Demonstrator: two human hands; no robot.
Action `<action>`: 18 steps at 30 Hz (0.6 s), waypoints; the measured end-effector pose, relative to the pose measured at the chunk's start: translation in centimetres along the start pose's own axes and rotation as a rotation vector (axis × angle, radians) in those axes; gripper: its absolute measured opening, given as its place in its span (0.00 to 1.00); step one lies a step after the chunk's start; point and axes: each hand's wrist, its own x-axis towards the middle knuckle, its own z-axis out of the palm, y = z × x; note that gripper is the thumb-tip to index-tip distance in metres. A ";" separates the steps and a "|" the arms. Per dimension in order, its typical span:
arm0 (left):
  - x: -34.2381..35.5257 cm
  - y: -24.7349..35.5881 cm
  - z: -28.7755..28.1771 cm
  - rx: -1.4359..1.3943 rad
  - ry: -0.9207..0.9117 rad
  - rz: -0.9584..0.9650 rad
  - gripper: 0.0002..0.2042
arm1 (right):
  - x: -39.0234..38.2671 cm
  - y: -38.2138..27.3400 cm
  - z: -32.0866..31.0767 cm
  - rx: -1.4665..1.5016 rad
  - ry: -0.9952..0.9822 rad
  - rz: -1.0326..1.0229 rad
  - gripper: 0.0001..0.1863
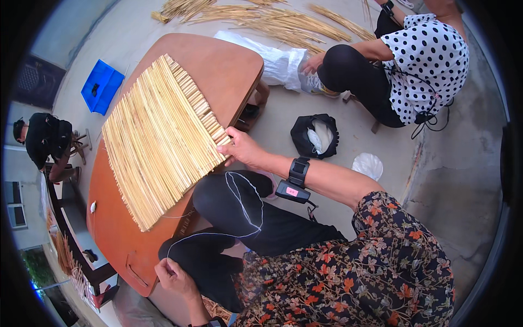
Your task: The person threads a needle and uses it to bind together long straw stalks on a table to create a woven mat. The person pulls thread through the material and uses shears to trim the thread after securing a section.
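A mat of straw-coloured reed stalks (158,141), laid side by side, lies tilted over the brown table. My right hand (242,148) grips its near right edge, thumb on top and fingers underneath. White thread (210,235) loops across my dark trouser legs and runs to my left hand (177,279). That hand is closed in a pinch on the thread, below the mat's lower corner; a needle, if there is one, is too small to make out. A thin strand also shows near that lower corner.
The brown table (218,52) has a small white bobbin (93,206) and glasses (135,272) on it. A blue tray (102,87), a black bag (314,136) and loose reeds (272,22) lie on the floor. Two other people (427,65) sit nearby, right and far left.
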 end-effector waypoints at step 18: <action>-2.3 4.9 -1.6 -0.435 -0.325 0.210 0.06 | -14.9 -5.1 14.2 -0.773 -0.735 -0.298 0.24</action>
